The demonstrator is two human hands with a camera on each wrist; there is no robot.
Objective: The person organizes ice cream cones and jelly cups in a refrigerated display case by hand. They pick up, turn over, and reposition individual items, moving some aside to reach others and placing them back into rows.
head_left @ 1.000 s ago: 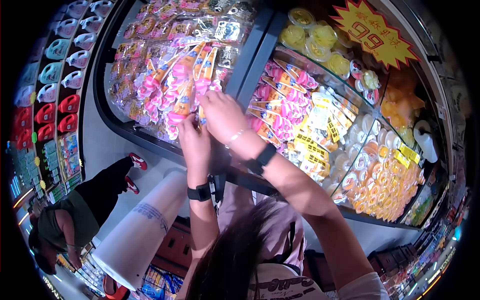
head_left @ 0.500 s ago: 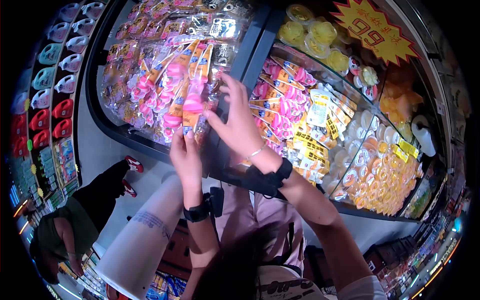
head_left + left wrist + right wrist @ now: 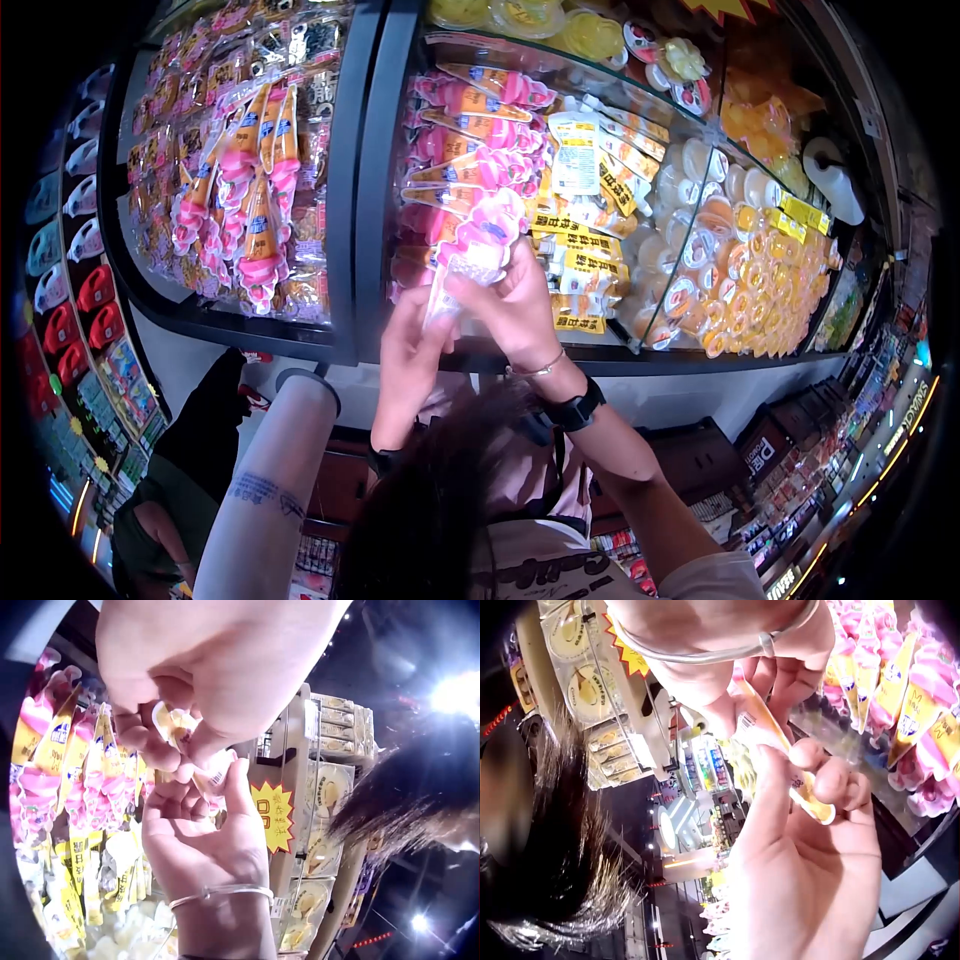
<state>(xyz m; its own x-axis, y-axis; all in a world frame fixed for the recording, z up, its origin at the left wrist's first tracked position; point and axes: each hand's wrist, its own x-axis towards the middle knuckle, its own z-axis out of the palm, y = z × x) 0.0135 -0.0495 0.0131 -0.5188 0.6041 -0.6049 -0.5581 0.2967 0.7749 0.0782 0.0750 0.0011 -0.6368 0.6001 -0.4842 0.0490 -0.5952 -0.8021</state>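
Both hands hold one cone-shaped candy packet, pink at its wide end and printed like an ice-cream cone. My left hand pinches its narrow tip between thumb and curled fingers, as the right wrist view shows. The right hand, with a bracelet at the wrist, grips the wide end. A barcode shows on the packet between the hands in the right wrist view. Similar pink-and-orange packets lie in the compartment just beyond the hands, and more of them are heaped in the left bin.
A dark divider separates the two bins. Yellow-labelled sachets and small cups fill compartments to the right, behind glass partitions. A tall white roll stands at front left, near another person.
The hands have moved from the left bin to the right-hand compartment's front and now hold a packet between them. The head view has shifted right. Earlier the right hand was spread open over the left bin.
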